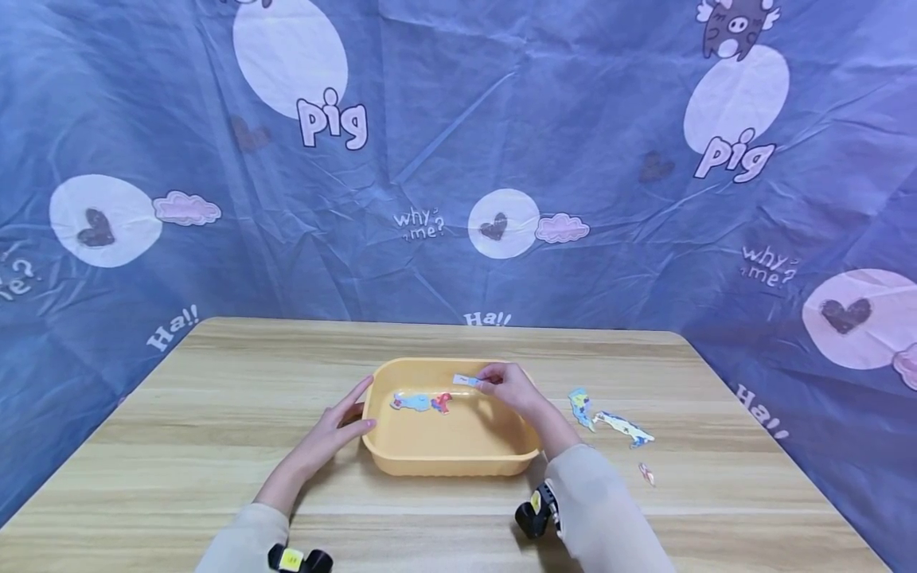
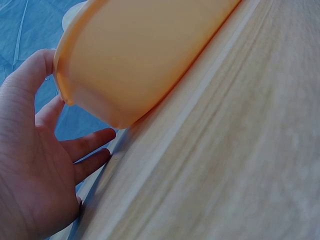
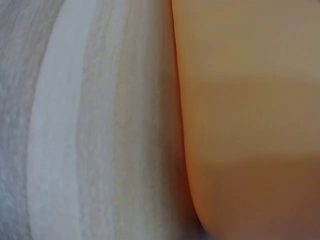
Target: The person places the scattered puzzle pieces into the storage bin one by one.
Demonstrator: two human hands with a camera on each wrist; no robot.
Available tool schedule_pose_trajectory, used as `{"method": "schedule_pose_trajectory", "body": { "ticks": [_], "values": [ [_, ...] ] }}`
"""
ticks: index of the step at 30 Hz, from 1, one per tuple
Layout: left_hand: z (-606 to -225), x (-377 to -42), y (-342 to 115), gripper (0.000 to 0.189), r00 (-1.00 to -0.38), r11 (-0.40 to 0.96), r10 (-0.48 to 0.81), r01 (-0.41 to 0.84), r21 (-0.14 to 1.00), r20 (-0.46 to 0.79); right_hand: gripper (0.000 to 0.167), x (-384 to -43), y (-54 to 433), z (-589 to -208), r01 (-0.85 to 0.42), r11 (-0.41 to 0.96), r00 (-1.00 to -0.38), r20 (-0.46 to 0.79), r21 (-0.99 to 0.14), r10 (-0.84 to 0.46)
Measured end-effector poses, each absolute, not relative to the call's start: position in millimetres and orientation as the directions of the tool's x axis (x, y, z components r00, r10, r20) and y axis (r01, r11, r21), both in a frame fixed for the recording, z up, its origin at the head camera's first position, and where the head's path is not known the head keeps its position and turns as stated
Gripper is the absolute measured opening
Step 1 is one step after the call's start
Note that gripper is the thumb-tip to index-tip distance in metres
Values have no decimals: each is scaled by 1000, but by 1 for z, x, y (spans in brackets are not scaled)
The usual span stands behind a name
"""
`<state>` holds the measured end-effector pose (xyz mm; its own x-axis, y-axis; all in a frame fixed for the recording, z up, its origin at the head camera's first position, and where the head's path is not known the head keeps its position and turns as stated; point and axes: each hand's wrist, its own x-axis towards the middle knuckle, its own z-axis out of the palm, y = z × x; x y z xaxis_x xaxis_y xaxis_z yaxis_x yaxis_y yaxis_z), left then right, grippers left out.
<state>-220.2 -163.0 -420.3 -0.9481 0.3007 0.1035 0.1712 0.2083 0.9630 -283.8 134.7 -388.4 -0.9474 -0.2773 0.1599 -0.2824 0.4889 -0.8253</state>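
A yellow plastic basin (image 1: 451, 464) stands on the table. My left hand (image 1: 331, 434) is at its left side, with thumb and index finger touching the rim. In the left wrist view, the other fingers of the left hand (image 2: 45, 165) spread loosely below the rim. Over the basin's back right part, my right hand (image 1: 510, 386) pinches a small light-blue cutout (image 1: 466, 380) between thumb and fingers. Inside the basin lie a blue cutout (image 1: 411, 402) and a red cutout (image 1: 441, 403), side by side. The right wrist view shows the basin (image 3: 250, 120), but no hand.
Right of the basin, on the wooden table (image 1: 286, 382), lie a blue-green cutout (image 1: 580, 406), a long pale cutout (image 1: 623, 426) and a tiny reddish one (image 1: 647, 474). A blue printed cloth (image 1: 430, 286) hangs behind the table.
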Motion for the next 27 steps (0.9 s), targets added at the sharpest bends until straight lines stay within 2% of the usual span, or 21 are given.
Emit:
{"method": "schedule_pose_trajectory", "body": {
  "ticks": [1, 4, 7, 8, 13, 27],
  "values": [
    [-420, -220, -163, 65, -948, 208, 300, 171, 963, 103, 15, -294, 139, -401, -331, 460, -929, 198, -824, -314],
    [-421, -220, -163, 65, -948, 207, 301, 172, 963, 104, 13, -299, 141, -406, -326, 490, -931, 184, -809, -316],
    [-421, -220, -163, 65, -947, 205, 302, 174, 963, 106, 9, -294, 137, -400, -276, 544, -950, 138, -792, -280],
    [-421, -220, -163, 65, -947, 206, 302, 175, 963, 108, 8, -284, 132, -388, -224, 586, -966, 96, -779, -241],
    [-420, -220, -163, 64, -946, 209, 303, 180, 961, 112, 6, -275, 128, -381, -222, 627, -967, 89, -747, -238],
    [-419, -220, -164, 64, -952, 214, 290, 161, 964, 95, 6, -277, 126, -382, -204, 698, -972, 54, -686, -230]
  ]
}}
